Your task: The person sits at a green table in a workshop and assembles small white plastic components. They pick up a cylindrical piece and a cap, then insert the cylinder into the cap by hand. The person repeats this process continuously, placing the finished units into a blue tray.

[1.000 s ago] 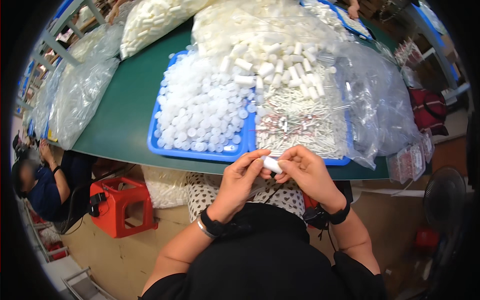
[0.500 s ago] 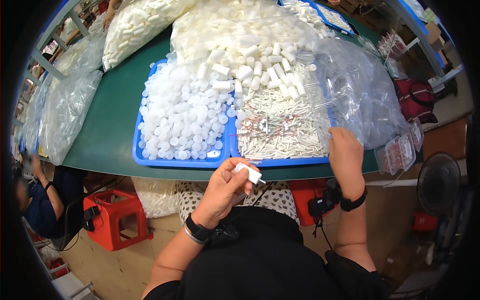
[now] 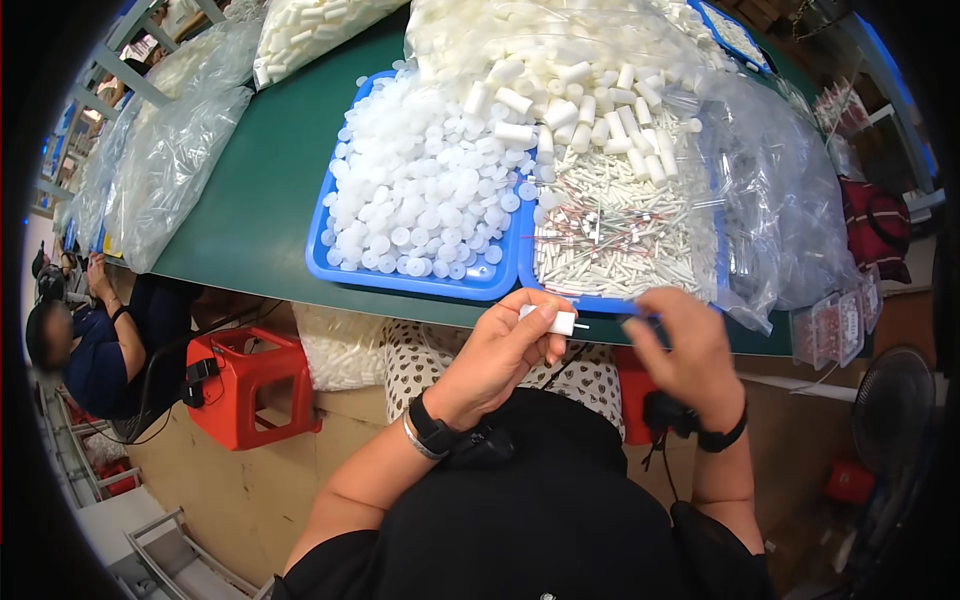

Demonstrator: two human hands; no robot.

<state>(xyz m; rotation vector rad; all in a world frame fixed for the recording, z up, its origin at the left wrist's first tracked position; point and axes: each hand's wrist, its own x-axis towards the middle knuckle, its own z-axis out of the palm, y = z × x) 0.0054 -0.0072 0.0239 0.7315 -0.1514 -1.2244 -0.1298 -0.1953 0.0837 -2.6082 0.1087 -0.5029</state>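
Green table (image 3: 235, 210) is supporting two blue trays (image 3: 420, 285). Right hand (image 3: 690, 355), blurred, is hovering near table edge, thumb spread from fingers. Left hand (image 3: 500, 350) is pinching a white cylinder (image 3: 562, 323) before the trays; its thin pin (image 3: 582, 326) is protruding.

Discs (image 3: 425, 205) left of rods (image 3: 625, 252)

Left blue tray (image 3: 420, 286): sat near the front.
Right blue tray (image 3: 604, 304): sat just beside.
Cylinder bag (image 3: 318, 38): lay farther back.
Crumpled clear plastic (image 3: 775, 185): lay at right.
Green table (image 3: 245, 222): ran beneath all four.
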